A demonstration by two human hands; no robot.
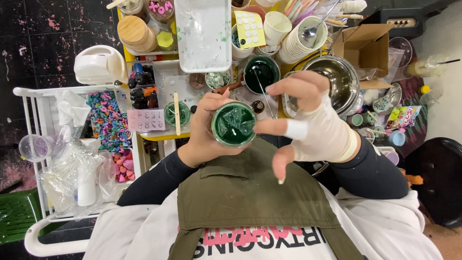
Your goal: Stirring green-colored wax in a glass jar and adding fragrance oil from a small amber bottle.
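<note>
Left hand [204, 132] raised in front of the chest, above the olive apron [250, 192], fingers wrapped round the side of a small round jar [234, 124] of dark green liquid; grip clenched on the jar, which is held upright with its open mouth toward the camera; the jar sits between the two hands, just below the desk [154, 136] edge in the view; right hand [308, 123] wrapped in a white bandage across the palm and wrist, with a white band on the index finger; its index fingertip touches the right rim of the jar, thumb pointing down toward the apron, remaining fingers arched above and apart; grip released, holding nothing; both forearms in dark sleeves, elbows out to either side

Surroundings: directly beyond the jar, a small saucepan [261, 73] of dark green liquid with a thin rod resting in it; to its right a steel bowl [337, 82] and an open cardboard box [365, 45]; a stack of white cups [301, 43] with a spoon behind; a white tray [203, 33] at top centre; a second green-filled jar [177, 114] with a wooden stick laid across it, left of the held jar; small dark bottles [141, 89] further left; a white wire trolley [36, 144] at far left carrying coloured moulded pieces [108, 120] and clear plastic bags; nothing stands between the hands and the jar
</note>
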